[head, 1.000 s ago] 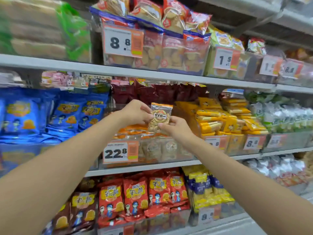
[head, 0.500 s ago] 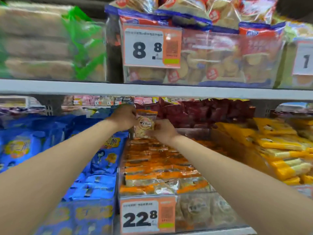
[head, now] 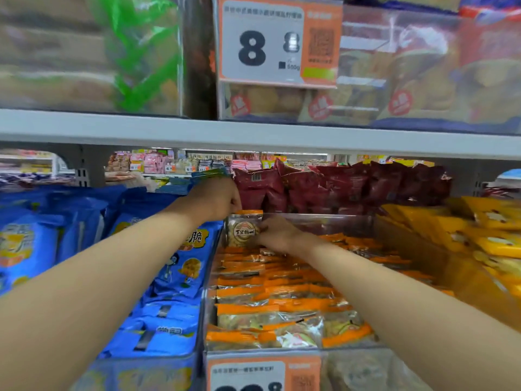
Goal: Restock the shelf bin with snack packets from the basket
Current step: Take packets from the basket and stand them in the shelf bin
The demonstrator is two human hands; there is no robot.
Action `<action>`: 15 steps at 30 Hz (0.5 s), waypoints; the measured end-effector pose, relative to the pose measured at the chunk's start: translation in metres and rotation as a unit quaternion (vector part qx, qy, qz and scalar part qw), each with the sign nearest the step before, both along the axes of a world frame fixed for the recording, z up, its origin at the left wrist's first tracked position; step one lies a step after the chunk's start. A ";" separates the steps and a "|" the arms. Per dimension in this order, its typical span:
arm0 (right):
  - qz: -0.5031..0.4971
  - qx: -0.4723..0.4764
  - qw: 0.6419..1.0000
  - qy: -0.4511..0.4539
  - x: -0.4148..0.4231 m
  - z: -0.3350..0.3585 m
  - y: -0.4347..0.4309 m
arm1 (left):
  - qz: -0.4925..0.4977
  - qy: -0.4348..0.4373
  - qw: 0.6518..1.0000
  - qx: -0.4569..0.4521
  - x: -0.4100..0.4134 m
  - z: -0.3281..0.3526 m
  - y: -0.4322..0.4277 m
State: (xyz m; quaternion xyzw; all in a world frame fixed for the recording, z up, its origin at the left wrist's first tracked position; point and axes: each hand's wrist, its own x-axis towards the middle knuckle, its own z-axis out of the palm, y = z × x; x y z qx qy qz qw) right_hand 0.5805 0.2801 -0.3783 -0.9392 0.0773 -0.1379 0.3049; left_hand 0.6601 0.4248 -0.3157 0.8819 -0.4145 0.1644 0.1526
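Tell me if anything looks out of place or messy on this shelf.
Nothing stands out. The left hand and right hand hold one snack packet upright at the back of the clear bin, while the orange packets already there lie flat in overlapping rows. The blue bags beside it look orderly.

Bright, even store light; motion blur on the upper shelf [head: 253, 134], wide-angle bowing.

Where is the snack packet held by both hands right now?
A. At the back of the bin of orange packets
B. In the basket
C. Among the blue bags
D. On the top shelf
A: both hands, left hand and right hand, hold the snack packet upright at the far end of the clear bin, above the orange packets.
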 end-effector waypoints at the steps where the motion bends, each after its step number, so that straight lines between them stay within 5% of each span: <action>1: -0.010 0.007 1.000 -0.007 -0.001 0.001 0.000 | -0.004 0.000 1.000 0.004 -0.001 0.000 0.001; 15: -0.084 0.028 0.991 -0.104 -0.062 0.021 0.007 | -0.025 0.028 0.997 -0.064 -0.054 -0.005 0.012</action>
